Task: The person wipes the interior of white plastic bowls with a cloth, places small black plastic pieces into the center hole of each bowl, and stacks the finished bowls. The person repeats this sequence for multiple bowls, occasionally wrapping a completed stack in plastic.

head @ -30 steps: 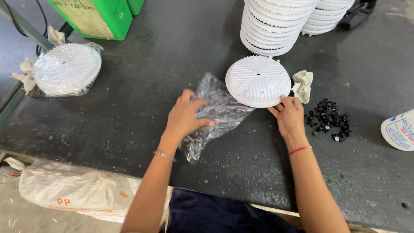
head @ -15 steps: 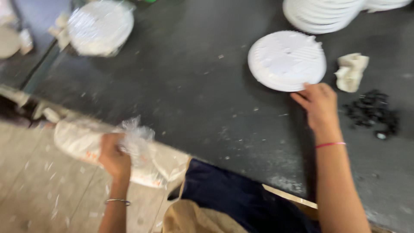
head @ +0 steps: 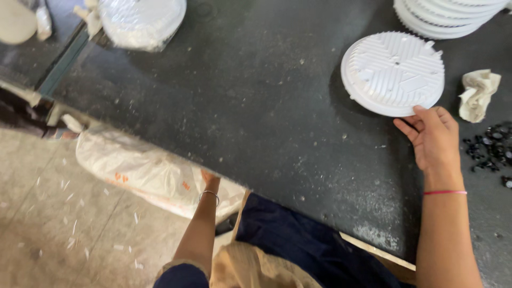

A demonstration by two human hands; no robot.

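A white round ribbed disc (head: 393, 72) lies flat on the dark table (head: 256, 106). My right hand (head: 433, 140) rests on the table just below it, fingers apart, fingertips touching the disc's near rim and holding nothing. My left arm reaches down past the table's near edge. Only the heel of my left hand (head: 208, 180) and a bangle at the wrist show; the fingers are hidden under the edge, beside a white sack (head: 144, 170) on the floor. The clear plastic bag is out of sight.
A stack of white discs (head: 453, 16) stands at the back right. A plastic-wrapped disc (head: 141, 21) lies at the back left. A crumpled cloth (head: 479, 93) and a heap of small black parts (head: 490, 152) lie right of my right hand.
My left hand carried the clear plastic bag off the table and down to the sack, then slipped under the table edge. My right hand stayed by the disc. The view swung left and down.
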